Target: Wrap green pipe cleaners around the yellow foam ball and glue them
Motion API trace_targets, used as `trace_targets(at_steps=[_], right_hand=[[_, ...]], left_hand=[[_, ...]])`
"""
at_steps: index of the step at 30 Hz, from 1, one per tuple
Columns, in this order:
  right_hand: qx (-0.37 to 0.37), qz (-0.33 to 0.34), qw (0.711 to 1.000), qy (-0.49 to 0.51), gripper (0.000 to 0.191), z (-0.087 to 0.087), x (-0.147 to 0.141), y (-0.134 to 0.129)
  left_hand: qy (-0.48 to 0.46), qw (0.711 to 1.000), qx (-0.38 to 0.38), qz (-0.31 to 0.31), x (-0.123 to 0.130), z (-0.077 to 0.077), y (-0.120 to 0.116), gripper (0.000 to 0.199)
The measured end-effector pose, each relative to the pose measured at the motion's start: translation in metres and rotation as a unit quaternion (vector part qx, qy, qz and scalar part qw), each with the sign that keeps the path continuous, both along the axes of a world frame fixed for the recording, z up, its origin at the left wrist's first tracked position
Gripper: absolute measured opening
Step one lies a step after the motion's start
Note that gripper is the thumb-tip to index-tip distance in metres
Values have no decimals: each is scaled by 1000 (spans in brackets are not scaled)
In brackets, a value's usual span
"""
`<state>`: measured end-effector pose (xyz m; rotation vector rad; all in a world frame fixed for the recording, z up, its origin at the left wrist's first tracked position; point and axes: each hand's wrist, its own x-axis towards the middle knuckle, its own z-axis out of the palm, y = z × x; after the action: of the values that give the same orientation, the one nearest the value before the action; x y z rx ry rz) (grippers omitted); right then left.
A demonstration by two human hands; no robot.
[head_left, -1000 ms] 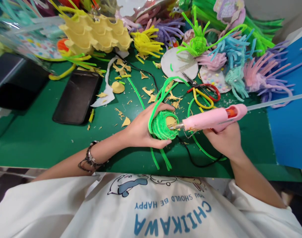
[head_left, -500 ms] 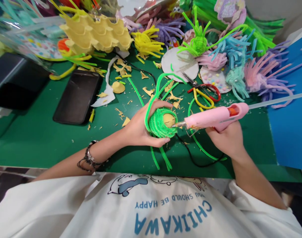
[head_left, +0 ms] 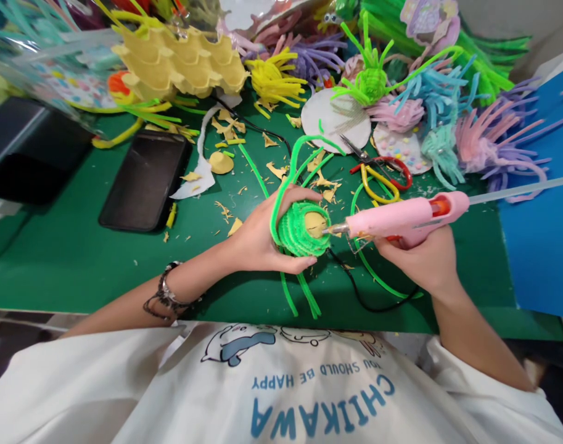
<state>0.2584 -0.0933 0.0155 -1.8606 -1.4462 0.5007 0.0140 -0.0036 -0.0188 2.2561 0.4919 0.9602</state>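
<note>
Between the thumb and fingers of my left hand [head_left: 260, 237] is a ball wrapped in green pipe cleaner [head_left: 294, 233], with long loose green strands sticking out above and below. A bare yellowish cardboard core [head_left: 315, 224] shows at its right end. My right hand [head_left: 424, 259] grips the handle of a pink hot glue gun [head_left: 392, 218], and a clear glue stick [head_left: 521, 190] juts from its back. The metal nozzle points left and meets the edge of the core beside the green coils. Behind the gun lie scissors [head_left: 380, 176] with red and yellow handles.
A phone [head_left: 145, 182] and a dark box-like device [head_left: 31, 151] lie at left. An egg carton [head_left: 182, 65], white discs [head_left: 335, 120] and several pipe-cleaner figures [head_left: 275, 80] line the back. Cardboard scraps [head_left: 228, 126] litter the green table [head_left: 78, 265]. A black cord [head_left: 355, 293] runs under the gun.
The glue gun and my right hand have shifted slightly, with the gun's rear moving a little right. My left hand and the green ball have stayed in place.
</note>
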Motion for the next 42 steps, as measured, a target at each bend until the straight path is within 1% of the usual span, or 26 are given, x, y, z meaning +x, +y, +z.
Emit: trace_targets(at_steps=[5, 7, 15, 19, 23, 28, 32, 36, 39, 42], right_hand=[[9, -4, 1000, 5, 13, 1, -3, 1], [9, 1, 1000, 4, 11, 1, -2, 1], [0, 6, 1000, -14, 17, 0, 5, 2], [11, 2, 1000, -27, 20, -1, 7, 3], [12, 6, 999, -31, 16, -1, 9, 4], [18, 8, 1000, -15, 17, 0, 9, 7], [11, -25, 1000, -3, 22, 3, 11, 5], [5, -102, 995, 19, 30, 4, 25, 6], [-2, -147, 989, 16, 30, -3, 42, 6], [-12, -139, 990, -19, 28, -14, 57, -1]], left_hand=[[6, 1000, -5, -6, 0, 0, 0, 65], [13, 1000, -11, -4, 0, 0, -1, 65], [17, 1000, -6, 5, -1, -1, 0, 68], [15, 1000, -5, 0, -1, 0, 0, 67], [-5, 1000, 5, -18, -2, 0, 0, 67], [10, 1000, -3, -10, -1, 1, 0, 66], [23, 1000, -17, 4, -1, 1, 1, 66], [4, 1000, -24, 3, -1, 0, 3, 63], [-10, 1000, -29, -3, -1, 0, 4, 62], [-4, 999, -40, 0, -1, 1, 5, 62]])
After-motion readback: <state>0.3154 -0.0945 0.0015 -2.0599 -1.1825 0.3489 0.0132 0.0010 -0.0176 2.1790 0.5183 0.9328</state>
